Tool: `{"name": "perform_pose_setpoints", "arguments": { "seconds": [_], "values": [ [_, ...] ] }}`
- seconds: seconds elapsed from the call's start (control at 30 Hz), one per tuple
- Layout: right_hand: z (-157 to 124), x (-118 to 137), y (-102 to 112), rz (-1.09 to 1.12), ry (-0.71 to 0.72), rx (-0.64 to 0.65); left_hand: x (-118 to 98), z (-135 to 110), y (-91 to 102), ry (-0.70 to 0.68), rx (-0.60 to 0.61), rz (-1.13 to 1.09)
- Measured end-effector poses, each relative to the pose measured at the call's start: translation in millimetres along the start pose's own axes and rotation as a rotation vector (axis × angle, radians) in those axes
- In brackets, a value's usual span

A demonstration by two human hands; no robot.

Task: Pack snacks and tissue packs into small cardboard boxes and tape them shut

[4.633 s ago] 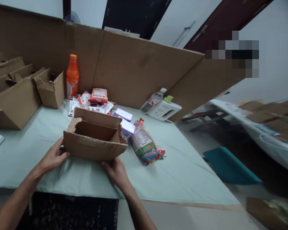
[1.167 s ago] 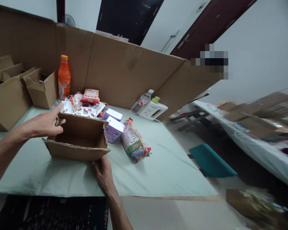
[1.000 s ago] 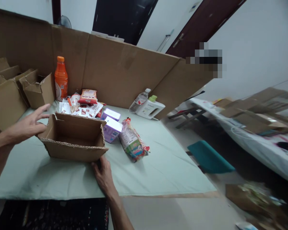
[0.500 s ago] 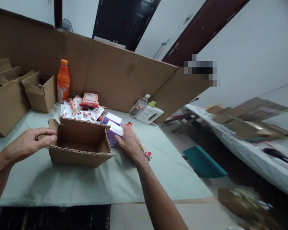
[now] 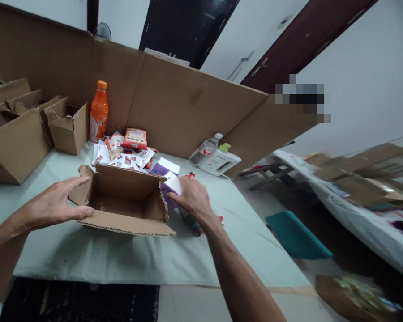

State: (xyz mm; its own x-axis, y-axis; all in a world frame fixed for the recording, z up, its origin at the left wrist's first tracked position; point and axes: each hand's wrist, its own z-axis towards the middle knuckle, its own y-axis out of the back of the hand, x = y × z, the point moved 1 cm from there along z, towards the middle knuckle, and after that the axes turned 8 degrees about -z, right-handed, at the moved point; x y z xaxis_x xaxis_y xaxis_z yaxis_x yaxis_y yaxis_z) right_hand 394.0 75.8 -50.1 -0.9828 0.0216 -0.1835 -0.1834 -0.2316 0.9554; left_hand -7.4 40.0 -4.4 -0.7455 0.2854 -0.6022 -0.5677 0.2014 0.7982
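An open, empty cardboard box [image 5: 127, 223] sits on the pale green table cover. My left hand [image 5: 58, 203] rests against the box's left flap, thumb on the near edge and fingers stretched out. My right hand [image 5: 191, 199] is closed on a purple and white carton [image 5: 172, 184] just outside the box's right wall. A second purple carton [image 5: 164, 166] lies just behind it. Under my right wrist, a colourful snack bag [image 5: 195, 226] is mostly hidden.
An orange drink bottle [image 5: 99, 111] and a pile of snack packets [image 5: 127, 150] stand at the back. Empty cardboard boxes [image 5: 23, 129] crowd the left. A clear bottle [image 5: 206, 147] and white detergent jug [image 5: 220, 160] sit by the cardboard wall [image 5: 188, 107]. A teal stool [image 5: 297, 235] stands right.
My right hand left the box's front corner and reached right onto the purple carton, gripping it. My left hand shifted along the box's left flap. The box turned slightly.
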Motion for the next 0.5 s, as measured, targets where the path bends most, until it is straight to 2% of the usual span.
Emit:
{"name": "perform_pose_setpoints", "arguments": {
  "seconds": [0.07,0.17,0.23,0.27,0.33,0.43,0.5],
  "values": [
    [-15.7,-15.1,31.6,0.082,-0.011,-0.135,1.5,-0.4,-2.6,-0.015,0.001,-0.006],
    [-46.4,-28.6,92.4,0.354,-0.093,-0.485,0.0,-0.4,-4.6,0.000,0.024,-0.029],
    [-61.9,-20.5,127.1,0.526,-0.083,-0.564,-1.6,0.3,-4.9,0.002,0.031,-0.052],
    [-65.7,-10.3,139.4,0.583,-0.028,-0.549,-2.0,0.9,-5.1,-0.006,0.033,-0.065],
    [-64.2,18.8,151.2,0.628,0.170,-0.455,-1.9,1.9,-5.5,-0.037,0.039,-0.085],
    [-44.5,68.4,141.5,0.519,0.443,-0.275,-1.1,2.8,-5.6,-0.104,0.041,-0.077],
    [-27.1,96.5,126.3,0.395,0.523,-0.153,-1.3,2.6,-5.3,-0.142,0.045,-0.047]
  ]
}}
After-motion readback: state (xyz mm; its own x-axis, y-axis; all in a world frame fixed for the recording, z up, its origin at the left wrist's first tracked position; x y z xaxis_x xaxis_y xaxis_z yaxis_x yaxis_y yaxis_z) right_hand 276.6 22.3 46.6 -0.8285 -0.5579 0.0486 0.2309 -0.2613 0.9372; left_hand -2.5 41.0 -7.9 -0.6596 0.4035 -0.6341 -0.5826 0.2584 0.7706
